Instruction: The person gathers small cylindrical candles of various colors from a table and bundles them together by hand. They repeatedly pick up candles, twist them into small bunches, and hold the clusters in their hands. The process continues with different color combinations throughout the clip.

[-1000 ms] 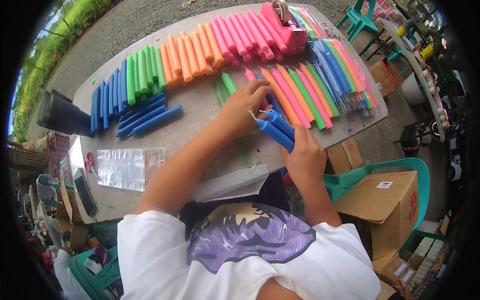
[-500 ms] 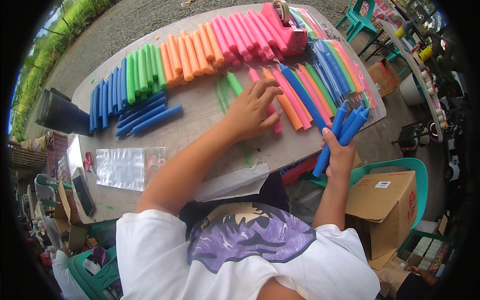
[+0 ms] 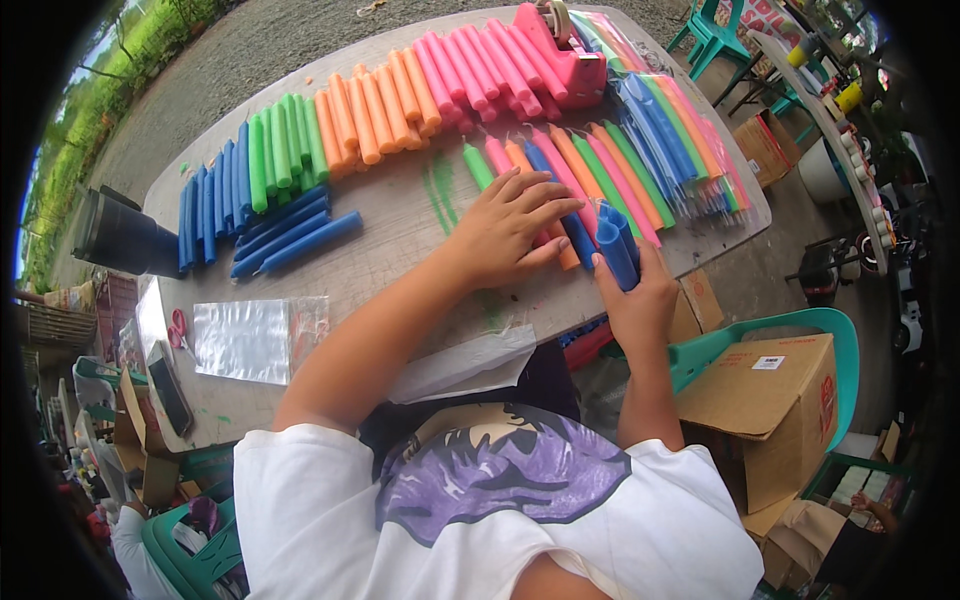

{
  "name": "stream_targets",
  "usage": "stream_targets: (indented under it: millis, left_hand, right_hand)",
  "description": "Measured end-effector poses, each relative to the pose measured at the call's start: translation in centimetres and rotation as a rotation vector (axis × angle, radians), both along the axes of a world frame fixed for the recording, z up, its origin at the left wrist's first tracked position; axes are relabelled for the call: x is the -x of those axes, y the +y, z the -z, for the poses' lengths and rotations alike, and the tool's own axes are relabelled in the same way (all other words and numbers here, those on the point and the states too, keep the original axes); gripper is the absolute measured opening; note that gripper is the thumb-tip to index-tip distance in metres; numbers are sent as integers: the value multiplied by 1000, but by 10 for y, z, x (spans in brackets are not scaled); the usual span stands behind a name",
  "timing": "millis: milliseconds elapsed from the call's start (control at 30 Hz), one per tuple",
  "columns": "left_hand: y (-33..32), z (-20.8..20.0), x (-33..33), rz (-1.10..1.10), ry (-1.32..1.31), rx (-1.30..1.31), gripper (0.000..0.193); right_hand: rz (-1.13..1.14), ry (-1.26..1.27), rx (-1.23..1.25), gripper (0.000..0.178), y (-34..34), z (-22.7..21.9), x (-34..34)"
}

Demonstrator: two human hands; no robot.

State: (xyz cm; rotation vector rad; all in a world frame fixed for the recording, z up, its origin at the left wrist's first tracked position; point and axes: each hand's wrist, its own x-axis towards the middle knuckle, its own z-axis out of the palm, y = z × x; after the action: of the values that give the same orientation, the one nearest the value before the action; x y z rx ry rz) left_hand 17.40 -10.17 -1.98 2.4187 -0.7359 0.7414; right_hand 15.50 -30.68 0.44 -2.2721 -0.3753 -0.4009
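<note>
Several blue candles (image 3: 616, 248) are bunched in my right hand (image 3: 643, 295), at the right front of the table. My left hand (image 3: 512, 228) lies palm down with its fingers stretched over a row of loose candles, covering parts of them. That row mixes green, pink, orange and blue; a green candle (image 3: 476, 164) is at its left end. One blue candle (image 3: 580, 238) in the row passes beneath my left fingertips. Sorted groups stand behind: blue candles (image 3: 224, 185), green candles (image 3: 284, 145), orange candles (image 3: 372, 110) and pink candles (image 3: 480, 65).
A pink tape dispenser (image 3: 578, 72) stands at the back. Candles in clear bags (image 3: 665, 125) lie at the table's right. On the left are a dark cup (image 3: 125, 235), clear plastic bags (image 3: 240, 340), scissors (image 3: 178, 328) and a phone (image 3: 168, 390). A cardboard box (image 3: 760, 390) sits on a green chair.
My right hand has brought its blue candles left and turned them more upright. The blue candle that slanted toward that hand now lies in the row. My left fingers have spread flatter.
</note>
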Motion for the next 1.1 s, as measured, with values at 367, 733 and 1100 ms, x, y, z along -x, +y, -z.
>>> stream_targets:
  millis: [367, 733, 1100]
  left_hand:
    - [-3, -21, -6, -197, 214, -108, 35]
    - [-60, -61, -73, -611, 780, -253, 96]
    - [-72, -32, -104, -642, 782, -56, 120]
  right_hand:
    - [149, 90, 78, 32, -25, -9, -17]
    - [-19, 254, 14, 38, -24, -11, -26]
    - [0, 372, -343, 24, -46, -15, -9]
